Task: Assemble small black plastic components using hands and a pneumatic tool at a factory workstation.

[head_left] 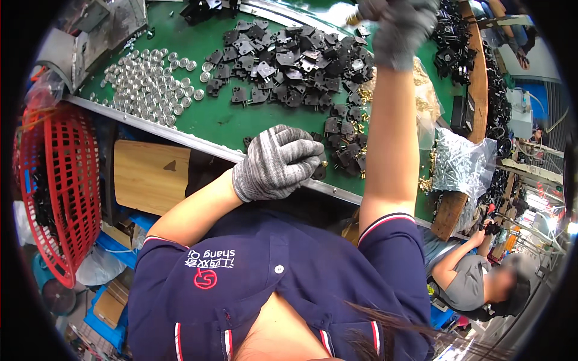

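My left hand (279,162), in a grey knitted glove, rests at the table's front edge with its fingers curled over a small black part (319,172). A brass screw (324,163) shows beside the fingertips. My right arm stretches to the far side of the table. The gloved right hand (404,33) is smeared by motion and looks closed. A dark thing with a brass-coloured end (353,19) juts out on its left, too blurred to name. Between the hands lie a heap of black parts with metal pins (295,63) and scattered brass screws (365,95).
Silver round caps (150,84) are spread on the green tabletop (208,123) at left. A clear bag of silver screws (460,162) lies at right, near a wooden edge board (478,78). A red basket (72,186) stands left. Another person (475,280) works at right.
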`<state>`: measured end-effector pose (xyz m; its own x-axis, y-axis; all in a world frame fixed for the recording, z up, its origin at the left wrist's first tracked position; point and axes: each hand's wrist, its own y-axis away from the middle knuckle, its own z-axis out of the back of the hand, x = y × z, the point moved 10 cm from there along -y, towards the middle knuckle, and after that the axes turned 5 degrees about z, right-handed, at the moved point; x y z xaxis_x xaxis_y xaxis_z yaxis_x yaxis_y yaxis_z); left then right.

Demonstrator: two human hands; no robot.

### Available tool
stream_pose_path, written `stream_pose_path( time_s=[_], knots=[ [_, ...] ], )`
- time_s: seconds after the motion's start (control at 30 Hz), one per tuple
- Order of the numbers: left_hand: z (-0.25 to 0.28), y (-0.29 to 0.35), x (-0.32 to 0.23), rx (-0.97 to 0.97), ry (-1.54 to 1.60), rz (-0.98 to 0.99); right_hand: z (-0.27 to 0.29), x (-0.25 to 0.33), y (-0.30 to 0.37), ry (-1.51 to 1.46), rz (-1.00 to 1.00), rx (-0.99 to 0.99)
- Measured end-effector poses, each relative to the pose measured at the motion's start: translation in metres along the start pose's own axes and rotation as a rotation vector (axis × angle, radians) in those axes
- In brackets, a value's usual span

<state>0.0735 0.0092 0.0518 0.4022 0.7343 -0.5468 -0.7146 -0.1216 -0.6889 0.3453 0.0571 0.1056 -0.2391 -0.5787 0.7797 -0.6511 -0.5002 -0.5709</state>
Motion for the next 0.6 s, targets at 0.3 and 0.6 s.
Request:
stream_pose_path(
  time_s=[0.3,0.6],
  knots=[
    [-0.003,0.004,0.002,-0.044,0.036,-0.015,-0.038,0.107,0.156,-0.022,-0.226,0.009],
    [-0.001,0.001,0.002,-0.031,0.027,0.001,-0.036,0.095,0.17,-0.108,-0.294,-0.022]
  ],
)
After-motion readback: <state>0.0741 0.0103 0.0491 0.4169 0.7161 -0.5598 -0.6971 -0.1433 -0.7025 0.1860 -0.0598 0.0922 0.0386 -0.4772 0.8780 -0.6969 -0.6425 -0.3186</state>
